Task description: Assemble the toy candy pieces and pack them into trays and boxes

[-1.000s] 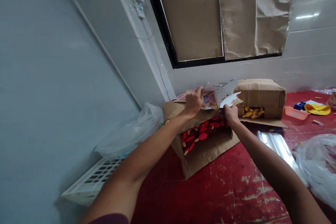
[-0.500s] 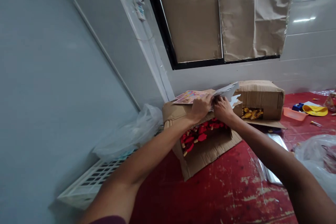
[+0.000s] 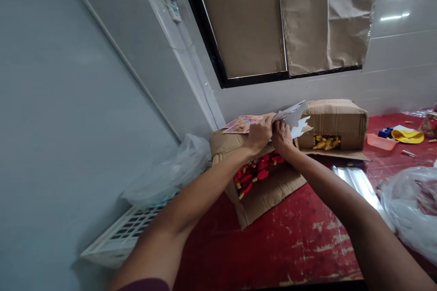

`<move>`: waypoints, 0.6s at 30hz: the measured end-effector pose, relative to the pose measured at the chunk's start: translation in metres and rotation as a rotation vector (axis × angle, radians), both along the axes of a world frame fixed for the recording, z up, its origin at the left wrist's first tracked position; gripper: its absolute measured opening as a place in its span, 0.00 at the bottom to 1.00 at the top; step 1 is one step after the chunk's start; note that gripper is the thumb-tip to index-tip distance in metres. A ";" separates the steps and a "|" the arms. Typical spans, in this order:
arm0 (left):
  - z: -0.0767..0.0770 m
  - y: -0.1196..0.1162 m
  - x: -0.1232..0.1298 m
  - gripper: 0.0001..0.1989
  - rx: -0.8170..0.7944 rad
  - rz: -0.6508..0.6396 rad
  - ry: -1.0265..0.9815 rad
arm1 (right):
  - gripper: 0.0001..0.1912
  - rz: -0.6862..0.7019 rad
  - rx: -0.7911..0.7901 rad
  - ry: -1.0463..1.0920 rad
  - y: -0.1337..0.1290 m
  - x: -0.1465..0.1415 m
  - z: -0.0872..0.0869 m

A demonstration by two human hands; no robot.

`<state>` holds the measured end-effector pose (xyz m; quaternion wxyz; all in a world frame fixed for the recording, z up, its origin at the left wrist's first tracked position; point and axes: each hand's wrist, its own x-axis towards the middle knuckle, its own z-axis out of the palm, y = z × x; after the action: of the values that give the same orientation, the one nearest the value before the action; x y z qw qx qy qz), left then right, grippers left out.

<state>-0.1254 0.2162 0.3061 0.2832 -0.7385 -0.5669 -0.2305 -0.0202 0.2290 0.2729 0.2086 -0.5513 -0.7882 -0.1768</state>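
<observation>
While I am working above the open cardboard carton (image 3: 264, 200) at 12 o'clock | my left grip (image 3: 260, 135) is clamping the printed sheet (image 3: 243, 124) | my right grip (image 3: 282, 138) is clamping its torn white backing (image 3: 295, 116) | both are hanging just above the red pieces (image 3: 257, 168)

Brown paper (image 3: 246, 18) covers a black-framed window (image 3: 206, 43) in the white tiled wall (image 3: 403, 50), above worn red floor (image 3: 290, 241).
</observation>
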 end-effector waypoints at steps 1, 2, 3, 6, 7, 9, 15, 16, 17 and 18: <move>-0.002 -0.001 0.001 0.19 -0.011 0.001 0.017 | 0.23 -0.023 -0.018 0.013 0.002 -0.002 -0.001; -0.004 -0.002 0.003 0.19 -0.023 -0.003 0.031 | 0.22 -0.044 -0.044 0.026 0.004 -0.004 -0.002; -0.006 -0.004 0.005 0.19 -0.034 -0.007 0.042 | 0.21 -0.061 -0.076 0.035 0.006 -0.006 -0.002; -0.013 -0.004 0.009 0.19 -0.056 -0.007 0.052 | 0.15 -0.081 -0.193 0.048 0.014 -0.011 -0.002; -0.015 -0.004 0.010 0.19 -0.060 -0.006 0.052 | 0.13 -0.083 -0.228 0.049 0.016 -0.011 -0.002; -0.018 -0.001 0.011 0.18 -0.065 -0.013 0.054 | 0.12 -0.086 -0.276 0.052 0.019 -0.010 -0.002; -0.023 0.004 0.006 0.16 -0.063 -0.015 0.066 | 0.17 -0.032 -0.319 0.047 0.021 0.007 -0.008; -0.024 0.004 0.006 0.16 -0.059 -0.018 0.069 | 0.16 -0.021 -0.325 0.044 0.021 0.008 -0.009; -0.025 0.005 0.006 0.16 -0.054 -0.022 0.069 | 0.16 -0.012 -0.328 0.042 0.021 0.010 -0.010; -0.025 0.005 0.006 0.15 -0.049 -0.025 0.067 | 0.16 -0.005 -0.329 0.041 0.022 0.010 -0.011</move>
<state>-0.1196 0.2214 0.2807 0.2808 -0.7596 -0.5532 -0.1954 -0.0101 0.2506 0.2624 0.1310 -0.5836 -0.8007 -0.0347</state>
